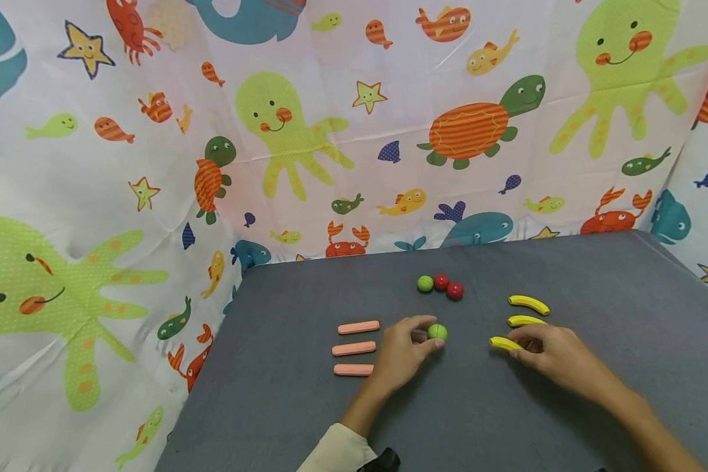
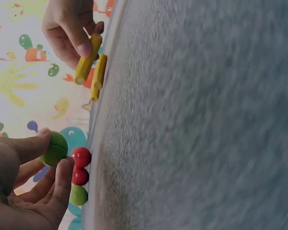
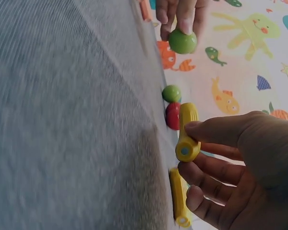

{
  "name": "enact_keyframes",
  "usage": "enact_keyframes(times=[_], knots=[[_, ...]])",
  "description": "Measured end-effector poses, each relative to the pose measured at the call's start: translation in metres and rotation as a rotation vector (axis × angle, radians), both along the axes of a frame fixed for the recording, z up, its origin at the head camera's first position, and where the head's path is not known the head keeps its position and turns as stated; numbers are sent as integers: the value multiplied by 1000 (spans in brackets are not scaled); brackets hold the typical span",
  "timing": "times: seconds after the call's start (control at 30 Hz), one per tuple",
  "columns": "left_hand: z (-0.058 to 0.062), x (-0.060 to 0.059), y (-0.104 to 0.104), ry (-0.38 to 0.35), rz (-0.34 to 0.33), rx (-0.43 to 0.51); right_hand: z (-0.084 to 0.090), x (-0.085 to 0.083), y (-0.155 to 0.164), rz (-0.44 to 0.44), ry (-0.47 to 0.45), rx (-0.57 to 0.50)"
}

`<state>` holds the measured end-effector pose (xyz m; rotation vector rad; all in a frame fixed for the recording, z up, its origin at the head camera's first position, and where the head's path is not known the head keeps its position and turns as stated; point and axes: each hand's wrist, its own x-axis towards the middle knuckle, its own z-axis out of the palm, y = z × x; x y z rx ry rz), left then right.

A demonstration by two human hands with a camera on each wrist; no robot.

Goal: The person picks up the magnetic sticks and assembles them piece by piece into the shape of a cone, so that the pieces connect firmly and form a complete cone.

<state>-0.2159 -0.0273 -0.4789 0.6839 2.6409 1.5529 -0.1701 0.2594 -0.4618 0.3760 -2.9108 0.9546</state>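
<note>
My left hand [image 1: 401,354] pinches a small green ball [image 1: 438,332] between thumb and fingertips; a groove runs round the ball [image 2: 56,149] in the left wrist view. Over to the right, my right hand [image 1: 557,355] holds a curved yellow stick [image 1: 501,343], banana-like, by one end. Its near end shows a pale round spot in the right wrist view, where the thumb presses on the stick [image 3: 188,139]. Just behind that hand lie two more yellow sticks, a nearer one [image 1: 524,320] and a farther one [image 1: 528,304].
Three pink bars [image 1: 354,349] lie in a column left of my left hand. Farther back, another green ball [image 1: 425,283] sits beside two red balls [image 1: 455,291]. The grey table [image 1: 271,406] meets a sea-animal printed curtain [image 1: 330,216] at its back and left.
</note>
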Motion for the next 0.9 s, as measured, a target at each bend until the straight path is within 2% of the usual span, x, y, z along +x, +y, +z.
enact_keyframes(times=[0.1,0.2,0.33,0.5,0.7,0.9], knots=[[-3,3,1,0,4,10,-1,1,-5,-9,30,-15],[-3,7,2,-37,9,25,-1,2,-9,-18,43,-29],[-3,11,5,-103,13,50,1,4,-16,-21,-3,-50],[-4,14,13,-143,5,63,3,6,-23,-19,-62,-50],[-8,18,21,-160,-10,68,2,7,-28,0,-112,-54],[-9,19,24,-151,-13,65,-1,6,-32,20,-110,-73]])
